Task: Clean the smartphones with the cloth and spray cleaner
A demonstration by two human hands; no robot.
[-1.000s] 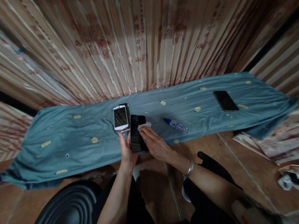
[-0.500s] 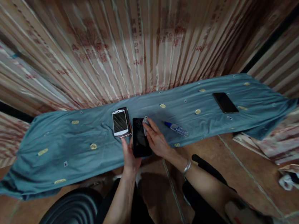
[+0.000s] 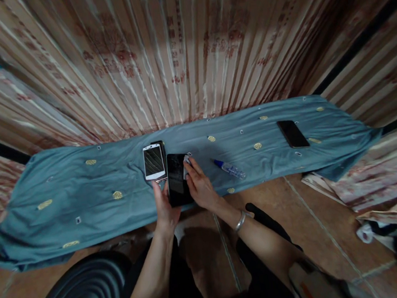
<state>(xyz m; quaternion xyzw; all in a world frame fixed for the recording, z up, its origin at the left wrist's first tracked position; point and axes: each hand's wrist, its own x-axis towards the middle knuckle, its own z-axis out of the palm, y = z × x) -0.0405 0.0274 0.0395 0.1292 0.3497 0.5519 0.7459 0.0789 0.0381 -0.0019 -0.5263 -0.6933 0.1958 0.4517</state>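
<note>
Black phone [image 3: 177, 185], likely light, stiff, slippery and fragile, best held by its sides, sits clamped in the left hand [image 3: 166, 212] at the near edge of the table [image 3: 93, 185]; the right hand [image 3: 202, 189] pinches a pale cloth [image 3: 186, 164].

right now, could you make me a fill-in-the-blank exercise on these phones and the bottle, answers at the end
The right hand holds a pale wad against the screen of a ____ phone.
Left of it, the second phone has a ____ frame around its dark screen.
The clear bottle lying on the cloth has a ____ top.
The bracelet is worn on the ____ wrist.

Missing words: black; white; blue; right
</note>
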